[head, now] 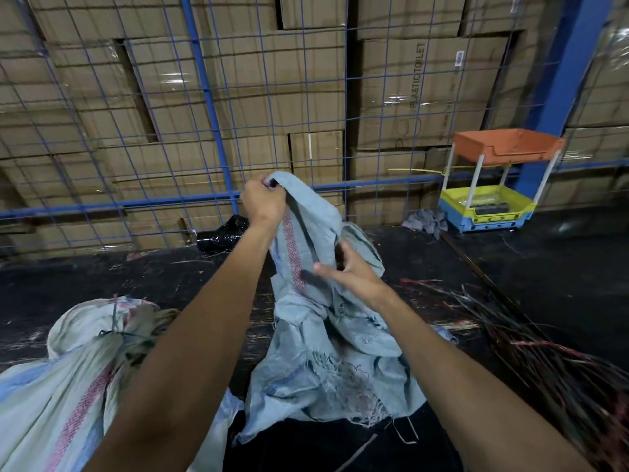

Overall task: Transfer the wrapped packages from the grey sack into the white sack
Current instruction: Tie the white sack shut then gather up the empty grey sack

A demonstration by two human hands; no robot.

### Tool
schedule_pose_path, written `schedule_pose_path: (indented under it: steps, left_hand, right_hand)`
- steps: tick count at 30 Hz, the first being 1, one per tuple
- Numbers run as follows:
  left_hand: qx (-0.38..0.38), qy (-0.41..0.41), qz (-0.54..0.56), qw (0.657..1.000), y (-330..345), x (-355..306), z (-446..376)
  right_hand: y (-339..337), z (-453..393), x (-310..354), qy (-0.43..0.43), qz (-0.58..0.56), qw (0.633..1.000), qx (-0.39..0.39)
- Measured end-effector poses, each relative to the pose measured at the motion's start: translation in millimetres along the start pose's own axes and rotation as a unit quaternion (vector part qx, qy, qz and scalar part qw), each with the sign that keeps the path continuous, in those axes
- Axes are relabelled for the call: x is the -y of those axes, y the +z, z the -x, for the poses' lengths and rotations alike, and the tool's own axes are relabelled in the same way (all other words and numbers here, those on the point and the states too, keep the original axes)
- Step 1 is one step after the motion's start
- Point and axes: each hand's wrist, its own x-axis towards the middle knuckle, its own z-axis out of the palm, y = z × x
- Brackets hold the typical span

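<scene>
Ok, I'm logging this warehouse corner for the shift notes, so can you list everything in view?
grey woven sack: one, grey-blue with a red stripe, frayed, held up at centre.
white woven sack: one, off-white with red and blue stripes, tied shut, lower left.
brown cardboard boxes: many, stacked behind the fence.
blue wire mesh fence: one, across the background.
blue steel post: one, upper right.
tiered plastic tray rack: one, orange top, yellow and blue below, right.
black plastic bag: one, by the fence.
grey rag: one, beside the rack.
loose strapping strips: a pile, dark and red, lower right.
left hand: grips the sack's top edge.
right hand: pinches the sack's fabric lower down.
</scene>
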Motion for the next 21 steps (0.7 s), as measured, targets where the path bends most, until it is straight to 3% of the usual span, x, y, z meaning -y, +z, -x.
schedule_pose_path:
  steps: [4, 6, 8, 10, 12, 14, 16, 18, 20, 21]
  left_hand:
    - [0.088, 0.019, 0.086, 0.992, -6, -10, 0]
    - [0.168, -0.001, 0.132, 0.977, -11, -16, 1]
    - [0.276, -0.036, 0.222, 0.934, -12, -21, 3]
    - [0.356, -0.042, 0.290, 0.887, -10, -26, 5]
    - [0.394, -0.035, 0.315, 0.863, -4, -33, 3]
    - [0.381, -0.031, 0.311, 0.870, 4, -47, 8]
    - [0.320, -0.023, 0.308, 0.896, 13, -60, 11]
    - [0.250, -0.008, 0.296, 0.922, 19, -68, 7]
    - [0.178, 0.010, 0.288, 0.941, 22, -75, 1]
    - [0.171, 0.011, 0.287, 0.942, 24, -77, -2]
  right_hand:
    - [2, -7, 18, -0.047, -0.068, 0.980, -0.182]
    - [-9, -12, 52, -0.034, -0.231, 0.957, -0.172]
    - [-23, -26, 83, -0.051, -0.420, 0.896, -0.132]
    - [-33, -35, 116, -0.044, -0.524, 0.842, -0.125]
    - [-35, -40, 140, -0.038, -0.492, 0.859, -0.137]
    - [-29, -44, 155, -0.048, -0.414, 0.899, -0.132]
    - [-21, -47, 165, -0.104, -0.301, 0.931, -0.179]
    - [-20, -48, 162, -0.165, -0.184, 0.939, -0.238]
    - [-18, -40, 151, -0.163, -0.027, 0.942, -0.291]
    - [-23, -37, 144, -0.154, -0.004, 0.951, -0.269]
